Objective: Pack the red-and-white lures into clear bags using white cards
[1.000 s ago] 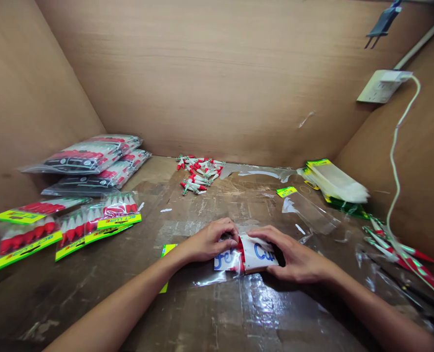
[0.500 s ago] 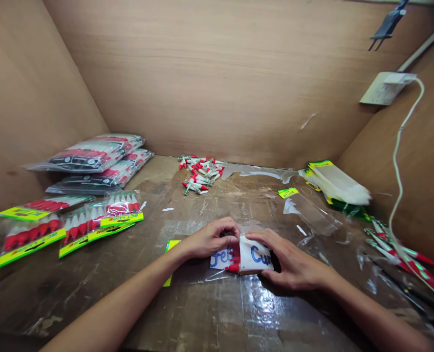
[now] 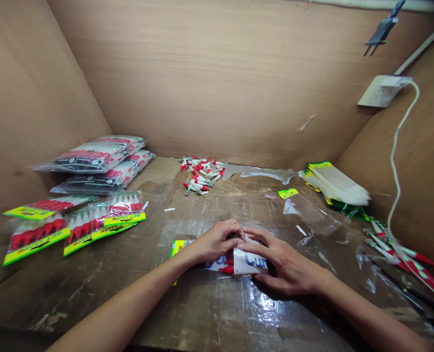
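Observation:
In the lower middle, my left hand [image 3: 222,240] has its thumb and forefinger pinched at the upper edge of a clear plastic bag with a yellow header [image 3: 178,248]. My right hand [image 3: 288,259] grips a white card piece with blue handwriting [image 3: 250,264], thumb at the near edge and fingers over the far edge. Red lure tips [image 3: 227,269] show between the card's left edge and another lettered white part under the left hand. The fingertips of both hands meet, hiding what lies between them. Most of the bag is covered by my left hand and wrist.
Loose red-and-white lures [image 3: 202,176] lie by the back wall. Filled lure packs [image 3: 103,222] and stacked bags [image 3: 96,159] sit left. An opened-out bag [image 3: 312,212], a bag stack [image 3: 343,183], larger lures [image 3: 403,256] and a white cable [image 3: 395,166] are right.
My right hand has slid left with the white card, toward my left hand. Their fingertips now touch, and fewer of the red tips show. The view has shifted slightly.

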Motion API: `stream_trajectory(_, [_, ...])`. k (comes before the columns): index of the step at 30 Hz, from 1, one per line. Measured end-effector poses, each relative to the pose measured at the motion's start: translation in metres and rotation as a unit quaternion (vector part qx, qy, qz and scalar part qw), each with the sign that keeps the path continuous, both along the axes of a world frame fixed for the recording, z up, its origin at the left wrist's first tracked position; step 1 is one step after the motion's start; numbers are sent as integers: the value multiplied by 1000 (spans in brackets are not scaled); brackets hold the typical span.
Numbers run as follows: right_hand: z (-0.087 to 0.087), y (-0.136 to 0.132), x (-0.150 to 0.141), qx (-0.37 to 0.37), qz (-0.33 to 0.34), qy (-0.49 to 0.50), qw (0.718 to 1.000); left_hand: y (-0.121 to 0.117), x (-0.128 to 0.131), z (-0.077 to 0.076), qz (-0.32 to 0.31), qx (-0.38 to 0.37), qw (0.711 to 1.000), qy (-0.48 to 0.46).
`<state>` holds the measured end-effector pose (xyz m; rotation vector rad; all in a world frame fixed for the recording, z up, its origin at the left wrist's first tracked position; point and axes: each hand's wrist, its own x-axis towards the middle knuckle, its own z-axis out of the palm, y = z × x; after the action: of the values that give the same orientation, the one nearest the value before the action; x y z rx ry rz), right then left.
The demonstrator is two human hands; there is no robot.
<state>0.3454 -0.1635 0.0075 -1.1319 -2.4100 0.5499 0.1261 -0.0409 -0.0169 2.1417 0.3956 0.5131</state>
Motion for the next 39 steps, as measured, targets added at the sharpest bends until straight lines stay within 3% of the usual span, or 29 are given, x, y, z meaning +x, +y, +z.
stream_trajectory(6, [-1,1,-3,25,9,-42,999,-2,1,3,44,-5,999,-4])
stream_trajectory(10, [-8,4,1,10,6,-31,999,-2,-15,17,61,104,989,82])
stream_trajectory(15, [-22,4,9,0,-20,-15,1000,-23,-32,23,89,204,946,235])
stream_trajectory(20, [-24,5,11,-18,-37,-20,999,-50,-26,24,141,267,922,241])
stream_trajectory(25, [-19,7,11,-42,-42,-25,998,-54,-22,28,153,271,919,240])
stream_trajectory(35, [-23,6,10,-29,-39,-9,999,-45,-22,26,57,183,950,246])
stream_trajectory(39, [-15,6,6,-13,-59,10,998,-52,-29,20,38,182,943,275])
